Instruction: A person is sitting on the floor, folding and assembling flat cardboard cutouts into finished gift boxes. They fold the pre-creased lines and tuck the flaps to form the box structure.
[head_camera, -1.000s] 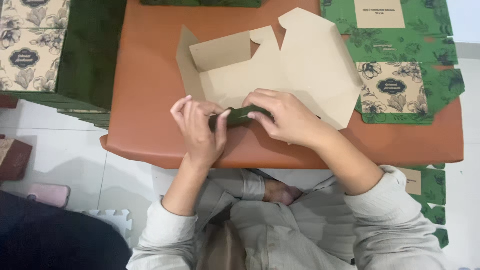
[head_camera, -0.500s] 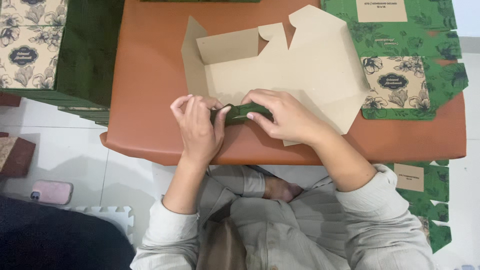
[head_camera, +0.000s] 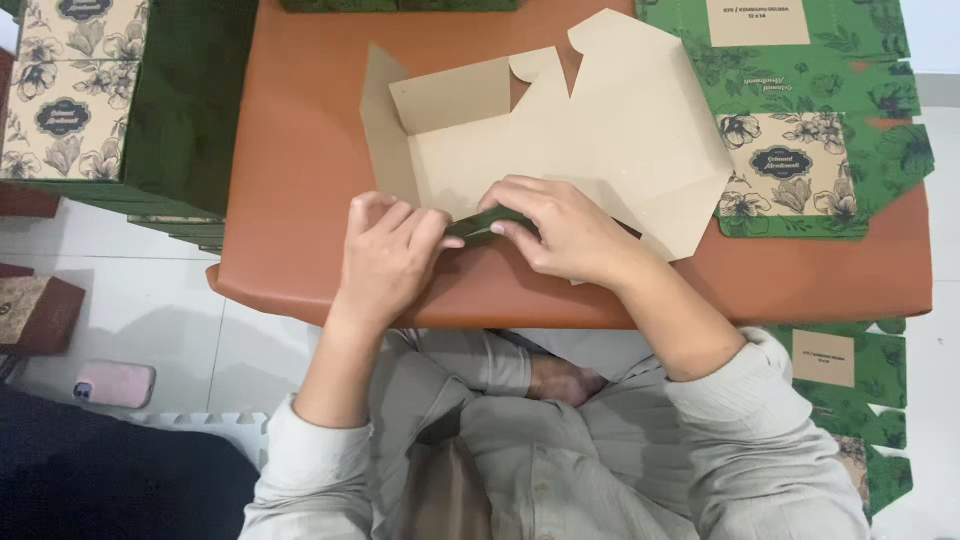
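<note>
Two hands work at the near edge of a flat cardboard box blank (head_camera: 560, 140) that lies plain side up on the brown table (head_camera: 300, 150). Our left hand (head_camera: 385, 255) and right hand (head_camera: 560, 230) both pinch the near flap (head_camera: 480, 224), whose green printed face shows as a narrow strip between the fingertips; the fingers are closed on it, thumbs underneath as far as we can tell.

We judge the step in hand to be folding this near flap up along its crease. The next move seems to call for even pressure along the whole fold so the crease runs straight, and then for raising the short side panel (head_camera: 378, 125) that already stands tilted at the left of the blank.

As for containers, none is formed yet: the blank is open and holds nothing. At the right, another blank (head_camera: 800, 110) lies printed side up, green with a cream floral panel, partly under ours. At the far left a stack of green blanks (head_camera: 110, 100) rests beside the table. More green pieces (head_camera: 860, 390) lie on the floor at the near right, and a pink phone (head_camera: 115, 384) lies on the floor at the near left.
</note>
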